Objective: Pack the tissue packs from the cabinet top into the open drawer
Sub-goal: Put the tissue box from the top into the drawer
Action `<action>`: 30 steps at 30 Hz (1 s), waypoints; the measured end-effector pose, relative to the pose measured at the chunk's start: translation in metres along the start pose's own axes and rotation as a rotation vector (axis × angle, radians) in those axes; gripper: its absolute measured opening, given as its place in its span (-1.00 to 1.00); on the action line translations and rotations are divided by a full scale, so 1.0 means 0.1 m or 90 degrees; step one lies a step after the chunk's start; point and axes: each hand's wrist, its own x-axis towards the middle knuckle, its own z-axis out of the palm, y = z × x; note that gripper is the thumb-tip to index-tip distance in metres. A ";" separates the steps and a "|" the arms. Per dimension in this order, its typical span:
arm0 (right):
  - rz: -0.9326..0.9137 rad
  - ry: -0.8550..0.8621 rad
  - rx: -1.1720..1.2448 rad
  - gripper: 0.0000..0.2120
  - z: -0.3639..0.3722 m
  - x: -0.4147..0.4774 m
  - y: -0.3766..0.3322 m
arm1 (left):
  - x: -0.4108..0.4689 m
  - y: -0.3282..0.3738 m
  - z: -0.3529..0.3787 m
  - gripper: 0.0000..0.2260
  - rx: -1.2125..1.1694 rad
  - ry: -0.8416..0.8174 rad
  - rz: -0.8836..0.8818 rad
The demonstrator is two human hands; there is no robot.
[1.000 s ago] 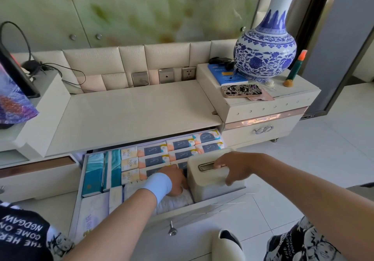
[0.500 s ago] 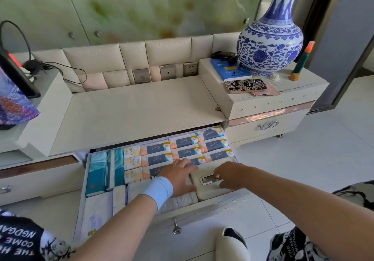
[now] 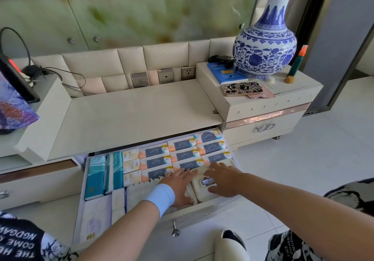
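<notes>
The open drawer under the cream cabinet top is filled with rows of tissue packs with dark blue labels. Teal packs stand at its left and white packs lie at the front left. A cream tissue box with a metal slot lies flat in the front right corner. My right hand rests flat on top of the box with fingers spread. My left hand, with a light blue wristband, presses flat on white tissue stacks beside the box.
A large blue-and-white vase stands on the raised right cabinet, with a blue box, a patterned phone case and an orange-capped green bottle. Cables lie at the back left. A white slipper is on the tiled floor.
The cream tissue box went from standing upright in my right hand to lying flat in the drawer's front right corner. Both hands flattened out on top of the contents.
</notes>
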 end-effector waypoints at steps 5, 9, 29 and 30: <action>-0.030 0.009 -0.016 -0.24 0.03 -0.08 -0.08 | -0.09 0.05 -0.20 -0.32 -0.067 0.043 -0.002; -0.080 -0.026 -0.026 -0.03 0.03 -0.15 -0.24 | -0.32 0.01 -0.35 -0.10 -0.074 -0.040 -0.004; 0.054 0.142 -0.100 -0.37 -0.09 0.18 -0.29 | -0.63 -0.39 -0.09 -0.48 -0.230 0.185 -0.172; 0.069 0.150 -0.082 -0.39 -0.11 0.18 -0.29 | -0.64 -0.40 -0.09 -0.59 -0.282 0.205 -0.186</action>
